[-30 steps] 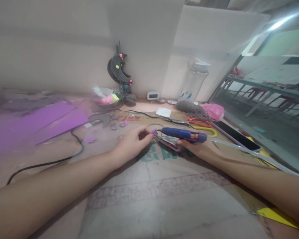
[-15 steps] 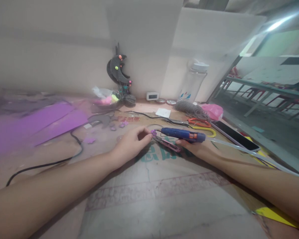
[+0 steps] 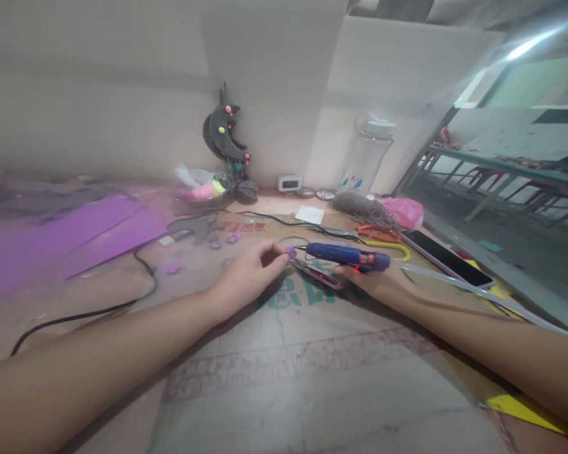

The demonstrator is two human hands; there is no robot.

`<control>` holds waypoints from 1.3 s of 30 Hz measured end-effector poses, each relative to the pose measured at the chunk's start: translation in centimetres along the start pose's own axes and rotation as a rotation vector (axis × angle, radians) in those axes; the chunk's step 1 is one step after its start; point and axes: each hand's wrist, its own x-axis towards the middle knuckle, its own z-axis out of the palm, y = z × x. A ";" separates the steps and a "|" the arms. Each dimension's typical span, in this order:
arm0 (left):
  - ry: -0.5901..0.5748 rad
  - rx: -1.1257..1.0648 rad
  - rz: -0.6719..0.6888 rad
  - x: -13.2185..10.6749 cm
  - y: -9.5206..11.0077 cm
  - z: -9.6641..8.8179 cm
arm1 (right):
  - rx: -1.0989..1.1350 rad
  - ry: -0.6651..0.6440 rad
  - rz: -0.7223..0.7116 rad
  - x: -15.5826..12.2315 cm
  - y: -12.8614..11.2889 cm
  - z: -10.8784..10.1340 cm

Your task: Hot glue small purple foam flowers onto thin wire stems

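Between thumb and fingertips, my left hand pinches a small purple flower. My right hand is wrapped round a blue hot glue gun, whose nozzle points left and meets the flower or sits right beside it. A long clear glue stick runs out of the gun's back end toward the right. A small red light glows at the gun's underside. Under the nozzle, a pair of pink-handled tweezers or snips lies on the cardboard; its exact kind is unclear.
Purple sheets and cut purple flowers lie left. Behind are a bowl, a dark moon ornament, a small clock, a bottle and grey yarn. Orange-handled pliers and a phone lie right.
A red light now shows on the glue gun's underside, where none showed before. Both hands, the flower and the gun have stayed almost in place.
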 end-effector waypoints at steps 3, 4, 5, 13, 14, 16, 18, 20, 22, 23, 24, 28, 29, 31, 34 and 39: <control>0.001 -0.008 0.004 0.0 0.1 0.0 | -0.014 0.008 -0.002 0.0 -0.1 0.0; 0.002 -0.009 0.008 0.0 0.1 0.0 | -0.014 0.014 -0.001 0.0 -0.2 -0.1; 0.004 -0.008 0.012 0.0 0.1 0.0 | -0.013 0.014 0.002 -0.1 -0.5 -0.1; 0.013 -0.002 0.025 0.1 0.1 0.0 | -0.025 -0.006 0.015 -0.1 -0.7 -0.2; 0.015 0.001 0.024 0.1 0.1 0.0 | -0.024 0.001 0.017 -0.1 -0.4 -0.1; 0.016 -0.001 0.017 0.1 0.1 0.0 | -0.027 0.001 0.021 0.0 0.0 0.0; 0.016 -0.010 0.013 0.1 0.1 0.0 | -0.036 0.006 0.015 0.1 0.2 0.1; 0.019 -0.012 0.010 0.1 0.1 0.0 | -0.048 0.004 0.005 0.1 0.3 0.0; 0.021 -0.009 0.010 0.1 0.1 0.0 | -0.054 0.003 -0.004 0.1 0.2 0.0; 0.022 -0.006 0.011 0.1 0.1 0.0 | -0.053 0.001 -0.007 0.1 0.2 0.0; 0.023 -0.003 0.012 0.1 0.1 0.0 | -0.050 0.000 -0.006 0.0 0.2 0.0; 0.026 -0.001 0.016 0.1 0.0 0.0 | -0.039 -0.021 0.005 0.0 0.3 -0.1; 0.026 -0.003 0.016 0.1 0.1 0.0 | -0.041 -0.018 0.002 0.0 0.3 -0.1; 0.026 -0.010 0.017 0.1 0.1 0.0 | -0.045 -0.006 -0.009 0.0 0.3 0.0; 0.030 -0.012 0.017 0.1 0.1 0.0 | -0.038 0.006 -0.011 0.1 0.2 0.0; 0.024 -0.013 0.017 0.1 0.1 0.0 | -0.041 0.010 -0.043 0.1 0.4 0.1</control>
